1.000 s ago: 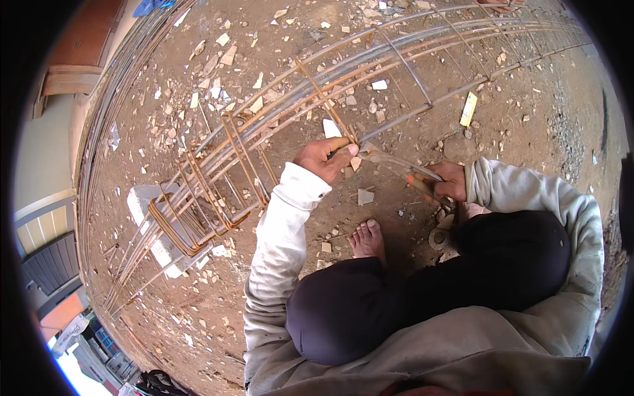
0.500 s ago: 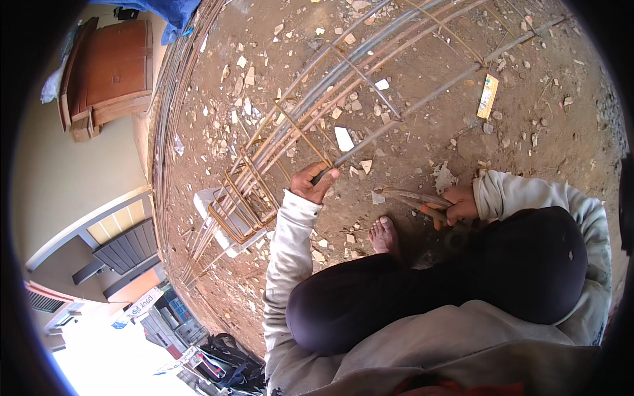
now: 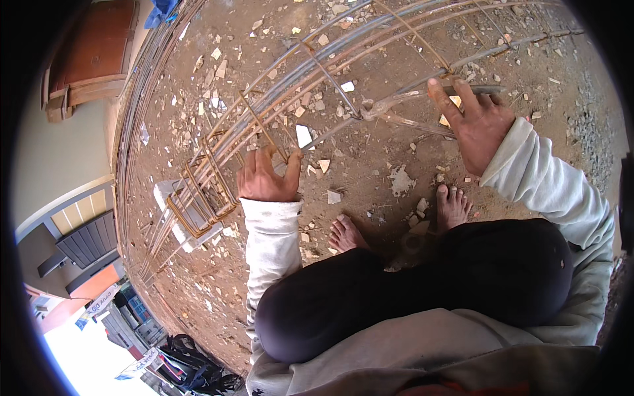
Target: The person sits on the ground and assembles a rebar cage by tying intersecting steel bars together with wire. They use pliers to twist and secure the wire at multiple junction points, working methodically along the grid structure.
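A long steel reinforcing bar (image 3: 333,132) runs across the ground in front of me, through bent wire stirrups. My left hand (image 3: 267,177) is closed round this bar near the corner of a rusty stirrup (image 3: 259,122). The fingertips wrap the far side of the bar. My right hand (image 3: 477,129) holds a pair of pincers (image 3: 396,102), its fingers over the upper handle. The jaws touch the bar where another stirrup (image 3: 330,78) meets it. The lower handle stands spread away from the upper one, its end near my palm. Any tie wire is too small to make out.
More bars (image 3: 284,89) lie alongside, beyond the near bar. Several stirrups (image 3: 198,198) are bunched on the left, by a pale block (image 3: 173,204). Broken tile pieces (image 3: 304,136) litter the dirt. My bare feet (image 3: 348,234) are close below the bar.
My right hand has carried the pincers from beside my knee up and forward to the bar. The view has shifted rightward. My left hand stays on the bar, its fingers now further over it.
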The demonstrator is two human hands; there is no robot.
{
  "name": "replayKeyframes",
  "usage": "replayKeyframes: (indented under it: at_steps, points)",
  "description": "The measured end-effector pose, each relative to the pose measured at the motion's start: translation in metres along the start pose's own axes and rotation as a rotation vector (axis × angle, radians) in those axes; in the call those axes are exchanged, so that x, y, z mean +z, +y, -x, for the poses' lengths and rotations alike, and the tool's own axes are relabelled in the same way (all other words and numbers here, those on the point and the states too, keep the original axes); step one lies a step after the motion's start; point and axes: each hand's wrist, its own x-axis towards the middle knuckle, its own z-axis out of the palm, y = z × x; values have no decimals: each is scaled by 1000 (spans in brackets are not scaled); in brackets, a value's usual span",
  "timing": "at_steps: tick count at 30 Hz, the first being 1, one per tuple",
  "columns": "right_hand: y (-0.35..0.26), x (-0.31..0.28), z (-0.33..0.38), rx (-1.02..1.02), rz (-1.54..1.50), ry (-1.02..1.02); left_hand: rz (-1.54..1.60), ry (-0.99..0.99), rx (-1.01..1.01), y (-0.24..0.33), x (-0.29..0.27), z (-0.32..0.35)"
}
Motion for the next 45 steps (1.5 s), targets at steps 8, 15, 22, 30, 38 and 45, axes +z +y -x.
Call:
replayKeyframes:
  at_steps: [8, 15, 22, 30, 38, 45]
  points:
    - [-55, -27, -22, 28, 488, 80, 384, -242, 320, 51, 82, -42]
    - [-99, -53, -33, 68, 477, -468, 485, -309, 291, 52, 89, -40]
    - [6, -42, -73, -284, 556, -289, 590, -248, 325, 54, 104, -34]
    - [-67, -66, -38, 141, 34, -628, 525, -292, 381, 46, 106, -41]
    - [-57, -26, -5, 631, -1542, -906, 563, -338, 378, 50, 102, -41]
    - [-34, 8, -2, 136, -210, -284, 550, -401, 319, 54, 95, -44]
